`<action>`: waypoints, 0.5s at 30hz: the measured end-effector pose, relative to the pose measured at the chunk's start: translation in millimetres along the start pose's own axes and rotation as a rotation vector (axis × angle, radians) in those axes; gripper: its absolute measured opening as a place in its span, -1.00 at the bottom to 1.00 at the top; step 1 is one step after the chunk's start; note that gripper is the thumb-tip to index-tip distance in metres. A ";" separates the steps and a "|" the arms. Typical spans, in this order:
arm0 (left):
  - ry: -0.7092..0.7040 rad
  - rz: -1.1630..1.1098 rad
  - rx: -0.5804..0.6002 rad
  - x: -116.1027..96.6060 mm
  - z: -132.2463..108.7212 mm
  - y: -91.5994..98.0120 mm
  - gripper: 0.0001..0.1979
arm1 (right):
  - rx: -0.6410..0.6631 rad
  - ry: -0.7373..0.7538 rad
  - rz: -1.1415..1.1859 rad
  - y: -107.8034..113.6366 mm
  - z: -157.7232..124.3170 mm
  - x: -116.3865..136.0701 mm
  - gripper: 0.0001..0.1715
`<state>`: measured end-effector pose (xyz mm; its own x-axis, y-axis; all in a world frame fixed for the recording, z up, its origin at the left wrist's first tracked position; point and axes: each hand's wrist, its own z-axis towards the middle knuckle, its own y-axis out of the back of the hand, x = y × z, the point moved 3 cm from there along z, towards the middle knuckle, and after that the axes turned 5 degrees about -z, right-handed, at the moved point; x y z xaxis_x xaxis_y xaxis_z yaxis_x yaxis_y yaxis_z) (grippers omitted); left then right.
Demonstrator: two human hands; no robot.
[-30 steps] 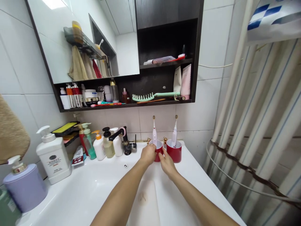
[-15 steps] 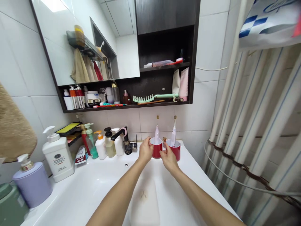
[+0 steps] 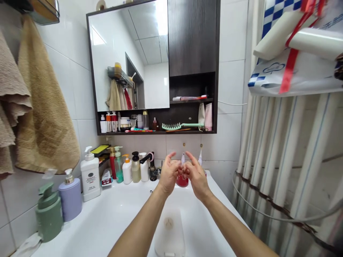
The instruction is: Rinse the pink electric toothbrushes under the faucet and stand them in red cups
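Note:
My left hand and my right hand are raised side by side over the back of the white sink counter. Their fingers are loosely spread, index fingers pointing up, and neither holds anything. Between and just behind them stands a red cup with an electric toothbrush upright in it. A second toothbrush rises behind my right hand; its cup is mostly hidden by that hand.
A black faucet and several pump bottles line the back wall. A white pump bottle, a lilac one and a green one stand at left. Tan towels hang left, a mirror cabinet above, a curtain right.
Both hands have let go of the left red cup and lifted off it with fingers spreading. The view has pulled back and tilted up, showing more wall and towels.

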<state>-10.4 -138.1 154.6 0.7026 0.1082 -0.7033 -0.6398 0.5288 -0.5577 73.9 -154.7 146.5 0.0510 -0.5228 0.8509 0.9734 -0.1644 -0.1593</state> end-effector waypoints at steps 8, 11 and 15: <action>0.349 0.090 -0.039 14.9 -4.4 14.7 -0.42 | -0.045 -0.151 -0.226 -0.3 -0.2 -20.5 -0.44; 0.376 0.137 -0.094 29.2 -5.1 27.0 -0.41 | -0.090 -0.175 -0.419 11.4 6.2 -44.0 -0.45; 0.438 0.235 -0.239 61.2 -18.2 66.5 -0.42 | -0.229 -0.179 -0.744 49.7 27.5 -75.2 -0.59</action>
<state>-15.7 -111.6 66.5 0.3695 -0.1866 -0.9103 -0.8528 0.3209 -0.4119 124.6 -100.6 88.4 -0.5397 -0.0695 0.8390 0.6973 -0.5953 0.3992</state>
